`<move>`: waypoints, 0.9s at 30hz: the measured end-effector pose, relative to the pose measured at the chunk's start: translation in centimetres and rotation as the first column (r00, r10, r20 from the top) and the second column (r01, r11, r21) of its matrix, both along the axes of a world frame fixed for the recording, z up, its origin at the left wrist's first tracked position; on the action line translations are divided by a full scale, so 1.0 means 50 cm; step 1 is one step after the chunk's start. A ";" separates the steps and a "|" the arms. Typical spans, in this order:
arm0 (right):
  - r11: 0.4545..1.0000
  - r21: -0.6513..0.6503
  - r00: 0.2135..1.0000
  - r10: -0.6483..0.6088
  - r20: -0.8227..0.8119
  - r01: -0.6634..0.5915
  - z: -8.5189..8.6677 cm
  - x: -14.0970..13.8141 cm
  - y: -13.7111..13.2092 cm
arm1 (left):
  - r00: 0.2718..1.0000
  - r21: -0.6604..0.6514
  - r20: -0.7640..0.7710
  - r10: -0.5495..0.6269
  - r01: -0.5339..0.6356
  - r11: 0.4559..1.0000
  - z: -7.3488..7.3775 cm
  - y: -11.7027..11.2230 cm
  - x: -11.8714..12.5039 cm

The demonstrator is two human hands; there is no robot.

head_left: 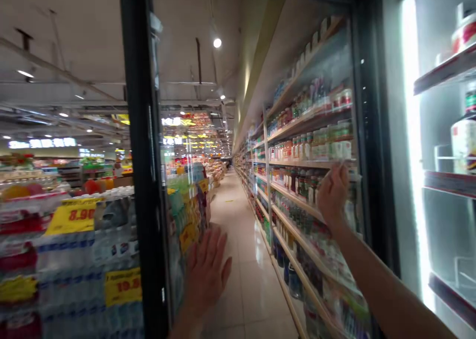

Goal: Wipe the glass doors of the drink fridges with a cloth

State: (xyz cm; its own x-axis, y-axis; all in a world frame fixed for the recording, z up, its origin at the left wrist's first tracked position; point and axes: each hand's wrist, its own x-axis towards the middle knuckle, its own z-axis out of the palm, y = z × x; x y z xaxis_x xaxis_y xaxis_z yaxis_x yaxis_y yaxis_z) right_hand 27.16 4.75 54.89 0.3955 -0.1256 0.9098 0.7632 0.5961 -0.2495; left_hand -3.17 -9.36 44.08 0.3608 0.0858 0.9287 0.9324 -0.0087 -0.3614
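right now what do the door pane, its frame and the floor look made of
Pane: clear, smooth, likely glass, since the view shows through it. Frame: dark, straight-edged, metal or plastic; blur leaves it open. Floor: glossy tile, perhaps ceramic or stone, with joint lines and reflections.

The left hand (208, 264), fingers extended, is near a black frame (139, 130); the right hand (332, 192), higher, is curled. Beyond it show bottle shelves (293, 197) (through glass or mirrored, I cannot tell); to its right, a lit cabinet (448, 181); left of the left hand, bottled water (69, 269).
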 end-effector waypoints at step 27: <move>0.993 0.113 0.765 -0.039 0.643 -0.044 0.156 -0.107 -0.055 | 0.999 0.046 -0.030 -0.027 0.028 0.999 -0.003 0.012 -0.014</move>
